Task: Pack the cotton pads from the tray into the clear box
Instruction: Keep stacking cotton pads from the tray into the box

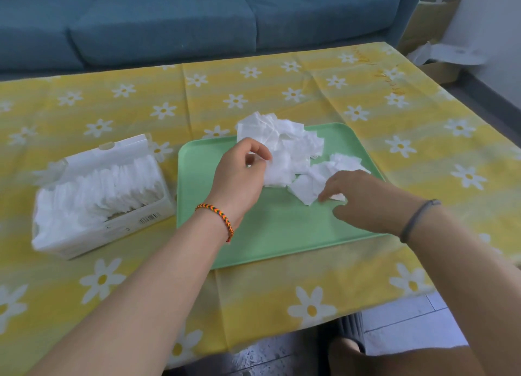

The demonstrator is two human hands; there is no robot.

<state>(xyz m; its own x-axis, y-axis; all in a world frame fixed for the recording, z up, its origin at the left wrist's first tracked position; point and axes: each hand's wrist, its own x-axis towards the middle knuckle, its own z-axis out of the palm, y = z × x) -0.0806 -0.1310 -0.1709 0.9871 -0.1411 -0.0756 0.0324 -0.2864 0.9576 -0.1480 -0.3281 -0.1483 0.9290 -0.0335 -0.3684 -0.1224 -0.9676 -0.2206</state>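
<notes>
Left hand fingers pinch cotton pads; right hand, fingers loosely spread, should gather loose pads together before lifting.

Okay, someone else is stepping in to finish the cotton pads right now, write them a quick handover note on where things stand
Left hand: pinching a few pads at the pile's near edge.
Right hand: fingertips on loose pads on the tray, grip unclear.
Box: left of the tray, lid open, already mostly full of upright pads.
Pile: at the tray's far side, some overhanging the rim.
Done: most of the box filled.
Left: move the remaining pile and loose pads into the box.
</notes>
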